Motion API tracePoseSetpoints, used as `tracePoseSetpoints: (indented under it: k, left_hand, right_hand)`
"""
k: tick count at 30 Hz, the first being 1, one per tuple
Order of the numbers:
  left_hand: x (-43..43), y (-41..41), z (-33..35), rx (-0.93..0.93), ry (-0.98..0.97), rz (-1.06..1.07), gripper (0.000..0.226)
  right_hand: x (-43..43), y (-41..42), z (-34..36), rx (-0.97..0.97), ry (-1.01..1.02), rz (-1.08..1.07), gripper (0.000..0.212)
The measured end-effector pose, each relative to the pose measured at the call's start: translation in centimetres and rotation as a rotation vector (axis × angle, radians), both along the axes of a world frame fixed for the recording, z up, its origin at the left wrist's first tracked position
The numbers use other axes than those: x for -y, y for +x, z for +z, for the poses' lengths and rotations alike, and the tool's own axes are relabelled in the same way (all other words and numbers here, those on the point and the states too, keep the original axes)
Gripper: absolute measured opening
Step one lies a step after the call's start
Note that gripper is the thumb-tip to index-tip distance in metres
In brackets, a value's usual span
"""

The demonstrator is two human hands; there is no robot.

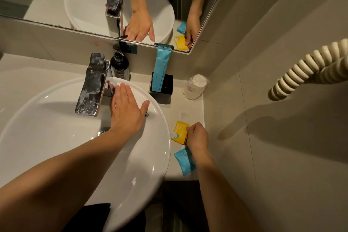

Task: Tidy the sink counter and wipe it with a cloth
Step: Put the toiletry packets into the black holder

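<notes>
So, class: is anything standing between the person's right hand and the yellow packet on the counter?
Nothing visible. The right hand is already at the yellow packet, fingertips pinching its right edge. The blue packet lies nearer the camera, partly under the wrist, not between them.

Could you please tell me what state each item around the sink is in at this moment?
Chrome faucet: off, spotted.
White round basin: no standing water visible.
Black square holder: upright, with a long blue packet in it.
Wrapped clear plastic cup: upside down.
Yellow sachet: on the counter, pinched by the right hand.
Blue sachet: lying flat.
Left hand: open, over the basin.
</notes>
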State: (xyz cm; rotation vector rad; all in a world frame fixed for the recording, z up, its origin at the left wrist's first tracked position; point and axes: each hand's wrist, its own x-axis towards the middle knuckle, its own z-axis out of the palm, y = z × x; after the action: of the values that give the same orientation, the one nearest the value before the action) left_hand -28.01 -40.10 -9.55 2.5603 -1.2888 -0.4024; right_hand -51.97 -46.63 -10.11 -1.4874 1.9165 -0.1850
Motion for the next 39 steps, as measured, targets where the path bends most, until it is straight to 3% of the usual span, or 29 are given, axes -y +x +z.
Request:
tracePoseSetpoints:
  k: [6,11,16,23,28,32,39]
  left_hand:
    - [0.0,-0.1,0.0,0.001,-0.005,0.004,0.091]
    - [0.0,-0.1,-0.1,0.009,-0.007,0.005,0.091]
    - [0.0,0.0,-0.2,0.015,-0.008,0.003,0.090]
    - [0.0,0.0,-0.2,0.026,-0.004,0.001,0.091]
    - [0.0,0.0,0.0,0.016,0.007,0.001,0.090]
    - [0.0,-0.1,0.2,0.009,0.008,0.002,0.090]
    - [-0.1,-0.1,0.2,-0.002,-0.006,-0.006,0.090]
  right_hand:
    - [0.7,1.0,0.0,-0.036,0.047,0.018,0.012]
    - [0.5,1.2,-0.1,-0.088,0.066,0.010,0.031]
    - [0.9,1.9,-0.4,-0.160,0.125,0.007,0.034]
    - [0.7,1.5,-0.1,0.015,0.043,-0.094,0.044]
    - [0.7,0.9,2.3,0.264,-0.055,-0.213,0.022]
    - [1.9,0.6,5.9,0.359,-0.201,-0.125,0.029]
    - [5.0,3.7,14.3,0.526,-0.428,0.008,0.012]
